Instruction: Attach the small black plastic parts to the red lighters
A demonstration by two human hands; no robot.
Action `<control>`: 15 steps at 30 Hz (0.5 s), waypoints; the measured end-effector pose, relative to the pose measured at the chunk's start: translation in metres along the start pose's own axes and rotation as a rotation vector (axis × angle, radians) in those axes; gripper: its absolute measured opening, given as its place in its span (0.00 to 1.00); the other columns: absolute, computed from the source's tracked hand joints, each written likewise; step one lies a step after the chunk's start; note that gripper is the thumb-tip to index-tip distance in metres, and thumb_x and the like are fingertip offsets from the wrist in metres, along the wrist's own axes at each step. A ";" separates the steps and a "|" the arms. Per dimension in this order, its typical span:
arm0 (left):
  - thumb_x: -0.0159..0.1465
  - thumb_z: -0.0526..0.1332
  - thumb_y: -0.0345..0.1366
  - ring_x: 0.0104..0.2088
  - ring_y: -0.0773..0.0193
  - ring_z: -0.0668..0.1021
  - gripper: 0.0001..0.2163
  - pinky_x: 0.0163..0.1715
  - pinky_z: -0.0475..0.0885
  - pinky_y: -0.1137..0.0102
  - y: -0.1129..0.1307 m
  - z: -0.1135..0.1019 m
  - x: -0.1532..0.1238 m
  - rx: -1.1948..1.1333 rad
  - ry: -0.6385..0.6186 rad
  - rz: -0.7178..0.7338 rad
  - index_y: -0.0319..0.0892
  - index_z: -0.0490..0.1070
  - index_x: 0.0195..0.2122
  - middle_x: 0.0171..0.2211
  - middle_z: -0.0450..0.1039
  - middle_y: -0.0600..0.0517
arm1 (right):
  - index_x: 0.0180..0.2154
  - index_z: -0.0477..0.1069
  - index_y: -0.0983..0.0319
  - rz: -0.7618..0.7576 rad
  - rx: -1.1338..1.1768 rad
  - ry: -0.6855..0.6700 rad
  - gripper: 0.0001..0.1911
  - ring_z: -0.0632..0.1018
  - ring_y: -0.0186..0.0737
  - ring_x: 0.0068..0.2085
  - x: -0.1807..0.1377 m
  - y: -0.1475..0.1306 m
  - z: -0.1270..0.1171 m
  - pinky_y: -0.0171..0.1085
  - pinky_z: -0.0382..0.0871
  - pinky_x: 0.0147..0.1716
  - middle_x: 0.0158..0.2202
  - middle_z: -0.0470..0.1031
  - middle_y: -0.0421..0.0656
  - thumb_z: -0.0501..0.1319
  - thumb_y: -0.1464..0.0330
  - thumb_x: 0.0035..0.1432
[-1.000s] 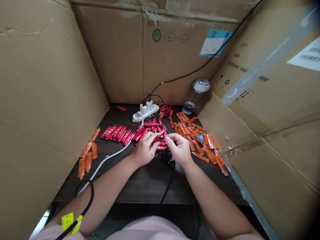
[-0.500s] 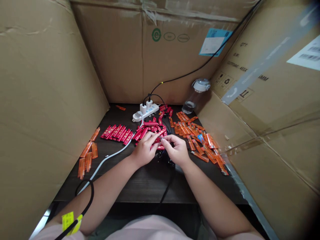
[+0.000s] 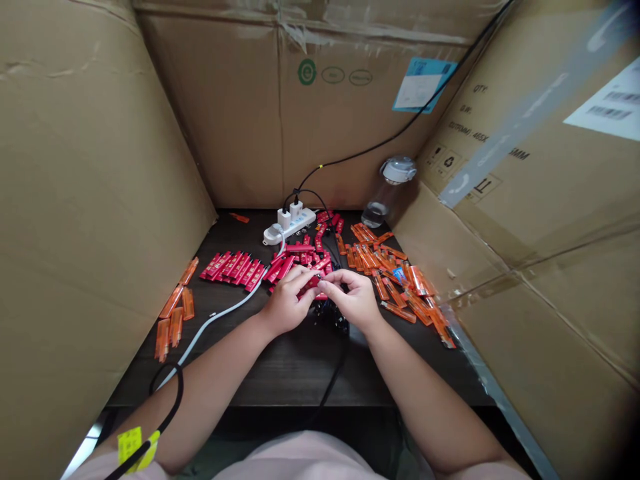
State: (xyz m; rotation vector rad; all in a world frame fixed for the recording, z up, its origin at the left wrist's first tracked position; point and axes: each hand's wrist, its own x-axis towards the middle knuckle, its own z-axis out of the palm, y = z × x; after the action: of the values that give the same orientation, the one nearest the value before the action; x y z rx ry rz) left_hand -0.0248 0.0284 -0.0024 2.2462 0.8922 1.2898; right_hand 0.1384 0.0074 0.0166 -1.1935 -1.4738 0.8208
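My left hand [image 3: 286, 303] is closed around a red lighter [image 3: 311, 283], held just above the dark table. The fingertips of my right hand [image 3: 356, 301] pinch at the lighter's dark top end; any small part between them is too hidden to make out. Behind both hands lies a loose heap of red lighters [image 3: 301, 249] with gold lettering. A neat row of red lighters [image 3: 233, 268] lies to the left. Small black pieces [image 3: 331, 317] are piled below and between my hands, partly covered by them.
Orange see-through lighters [image 3: 369, 257] are scattered at the right, with a smaller group of orange lighters [image 3: 175, 323] at the left edge. A white power strip [image 3: 295, 228] with cables and a water bottle [image 3: 383, 193] stand at the back. Cardboard walls [image 3: 225, 120] surround the table.
The red lighter between my hands has tilted so more of its body and dark top shows. My hands stay in nearly the same place; the view has shifted slightly.
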 end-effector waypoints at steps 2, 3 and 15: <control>0.64 0.58 0.30 0.40 0.63 0.75 0.11 0.42 0.73 0.66 0.001 0.000 0.001 -0.036 0.003 -0.017 0.41 0.71 0.47 0.38 0.71 0.48 | 0.28 0.76 0.64 -0.016 0.002 0.017 0.09 0.63 0.30 0.21 -0.001 -0.001 0.000 0.33 0.59 0.23 0.19 0.68 0.38 0.67 0.63 0.51; 0.64 0.58 0.30 0.41 0.63 0.75 0.11 0.42 0.73 0.66 0.002 0.000 0.001 -0.051 0.003 -0.023 0.40 0.72 0.47 0.38 0.71 0.48 | 0.28 0.76 0.64 -0.026 0.001 0.026 0.09 0.63 0.30 0.21 -0.002 -0.002 0.000 0.33 0.60 0.23 0.19 0.68 0.38 0.67 0.63 0.51; 0.63 0.58 0.28 0.41 0.63 0.75 0.13 0.41 0.74 0.66 0.003 -0.002 0.000 -0.011 0.031 0.114 0.41 0.69 0.49 0.39 0.70 0.47 | 0.29 0.74 0.63 -0.188 -0.107 0.055 0.07 0.64 0.29 0.20 -0.007 -0.010 0.002 0.30 0.61 0.20 0.19 0.68 0.37 0.61 0.66 0.56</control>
State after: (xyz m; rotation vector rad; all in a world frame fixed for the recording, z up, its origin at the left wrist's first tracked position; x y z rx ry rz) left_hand -0.0254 0.0265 -0.0001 2.3034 0.7751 1.3796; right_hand 0.1338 -0.0022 0.0235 -1.1266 -1.5734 0.5841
